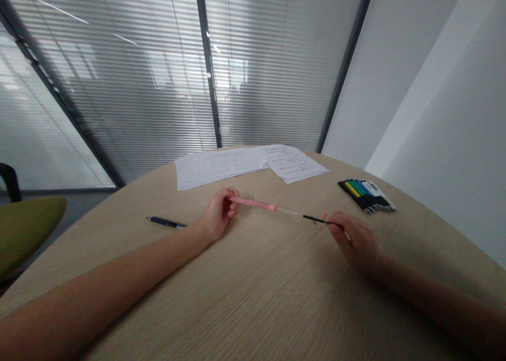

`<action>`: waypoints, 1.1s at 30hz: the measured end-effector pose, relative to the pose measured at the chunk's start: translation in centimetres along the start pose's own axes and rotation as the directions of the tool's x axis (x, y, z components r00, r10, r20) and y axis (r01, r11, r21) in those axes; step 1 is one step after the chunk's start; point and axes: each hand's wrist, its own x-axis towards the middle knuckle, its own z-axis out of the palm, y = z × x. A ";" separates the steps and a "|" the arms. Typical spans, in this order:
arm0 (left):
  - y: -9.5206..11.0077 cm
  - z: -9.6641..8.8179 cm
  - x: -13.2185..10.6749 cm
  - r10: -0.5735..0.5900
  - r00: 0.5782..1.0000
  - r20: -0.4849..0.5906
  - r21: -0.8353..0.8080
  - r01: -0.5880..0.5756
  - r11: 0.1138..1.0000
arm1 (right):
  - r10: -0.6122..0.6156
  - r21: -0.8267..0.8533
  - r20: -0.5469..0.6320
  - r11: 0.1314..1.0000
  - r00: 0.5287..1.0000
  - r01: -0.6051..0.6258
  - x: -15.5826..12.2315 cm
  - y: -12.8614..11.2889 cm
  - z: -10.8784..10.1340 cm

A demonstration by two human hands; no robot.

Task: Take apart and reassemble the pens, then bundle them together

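Note:
My left hand (222, 211) is closed around the rear end of a pink pen barrel (255, 203), which points right above the table. A thin clear tube (288, 211) sticks out of the barrel's open end. In line with it, a slim black pen refill (314, 219) is pinched between the thumb and fingers of my right hand (353, 240). Whether the clear tube and the black length are one piece, I cannot tell. A small pink part (324, 215) shows just beside my right fingertips. A dark pen (165, 222) lies left of my left hand, partly behind the wrist.
A row of several pens (366, 195), black, yellow, green, blue and white, lies on the right. Printed paper sheets (221, 167) spread along the far side of the wooden table (237, 298). A green chair (31, 229) stands at the left, beyond the table's edge.

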 end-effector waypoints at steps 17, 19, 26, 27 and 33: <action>-0.5 0.2 -0.1 0.193 0.966 -0.173 0.217 -0.154 0.964 | 0.063 -0.022 -0.001 0.998 0.998 -0.063 0.2 0.1 0.1; -0.5 0.4 -0.2 0.181 0.971 -0.155 0.241 -0.140 0.960 | 0.069 -0.029 0.018 0.997 0.997 -0.069 0.2 0.1 0.1; -0.6 1.4 -1.2 0.086 0.992 0.090 0.408 -0.116 0.905 | 0.098 -0.012 0.044 0.995 0.994 -0.097 0.0 0.2 0.2; -0.6 1.6 -1.4 0.067 0.989 0.129 0.444 -0.118 0.888 | 0.100 -0.008 0.049 0.995 0.994 -0.100 0.0 0.2 0.2; -0.9 1.9 -2.1 -0.020 0.959 0.282 0.614 -0.165 0.772 | 0.042 0.022 0.062 0.999 0.997 -0.043 0.0 0.3 0.1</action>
